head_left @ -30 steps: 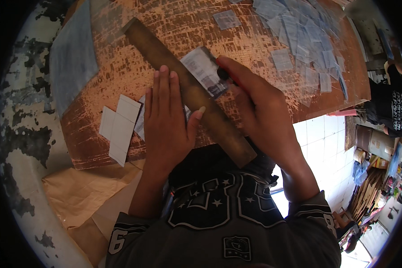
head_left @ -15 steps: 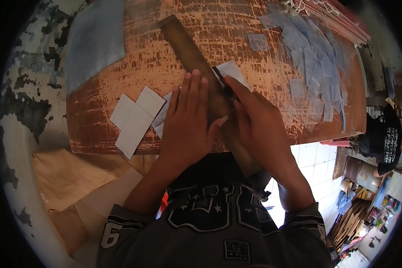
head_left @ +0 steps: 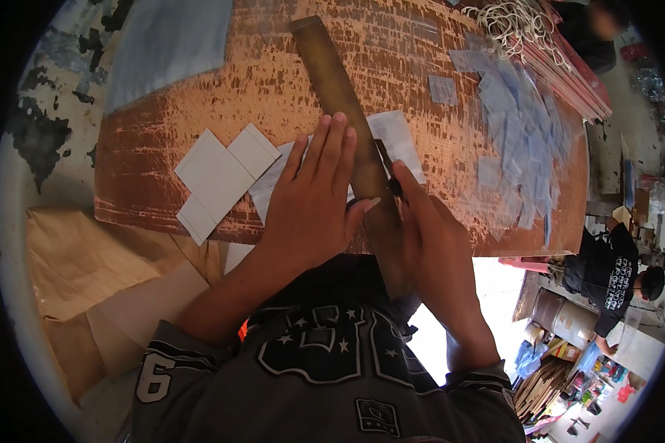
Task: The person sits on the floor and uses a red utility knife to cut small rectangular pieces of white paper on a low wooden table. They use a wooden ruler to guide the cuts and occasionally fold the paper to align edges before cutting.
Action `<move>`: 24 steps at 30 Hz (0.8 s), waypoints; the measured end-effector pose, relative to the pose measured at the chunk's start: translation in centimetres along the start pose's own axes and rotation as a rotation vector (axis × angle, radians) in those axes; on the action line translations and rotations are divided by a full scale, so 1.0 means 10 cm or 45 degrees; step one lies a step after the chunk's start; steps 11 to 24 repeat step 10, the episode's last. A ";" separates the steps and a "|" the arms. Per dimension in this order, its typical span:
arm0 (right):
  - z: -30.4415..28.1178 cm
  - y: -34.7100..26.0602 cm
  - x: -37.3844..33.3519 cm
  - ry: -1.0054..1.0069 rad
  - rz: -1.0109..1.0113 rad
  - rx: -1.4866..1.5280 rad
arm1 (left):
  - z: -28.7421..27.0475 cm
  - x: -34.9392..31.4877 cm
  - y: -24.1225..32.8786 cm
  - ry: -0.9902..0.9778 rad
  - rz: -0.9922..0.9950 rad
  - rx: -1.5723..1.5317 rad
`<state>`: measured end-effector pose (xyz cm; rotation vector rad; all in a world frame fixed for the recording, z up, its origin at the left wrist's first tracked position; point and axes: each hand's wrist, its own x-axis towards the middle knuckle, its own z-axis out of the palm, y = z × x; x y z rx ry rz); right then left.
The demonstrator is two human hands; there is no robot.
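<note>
A: Left hand [head_left: 314, 203] lies flat, fingers spread, pinning the ruler [head_left: 347, 125] across the sheet [head_left: 399, 140] on the board [head_left: 162, 148]. Right hand [head_left: 432, 244] is clenched on a dark cutter [head_left: 388, 173] at the ruler's edge.

B: Risk?

A: If the ruler slides, the cut wanders toward the left thumb. Cut squares [head_left: 218, 177] lie left of the ruler, and loose pieces [head_left: 510, 111] crowd its right.
</note>
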<state>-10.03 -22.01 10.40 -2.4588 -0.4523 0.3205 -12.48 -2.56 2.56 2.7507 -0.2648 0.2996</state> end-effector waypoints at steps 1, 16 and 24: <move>-0.01 0.01 -0.07 -0.019 0.005 -0.033 | 0.00 0.00 0.01 -0.001 -0.006 0.006; -0.12 0.23 -0.68 -0.168 0.069 -0.164 | 0.02 0.00 -0.01 0.003 0.005 0.004; -0.12 0.23 -0.68 -0.168 0.069 -0.164 | 0.02 0.00 -0.01 0.003 0.005 0.004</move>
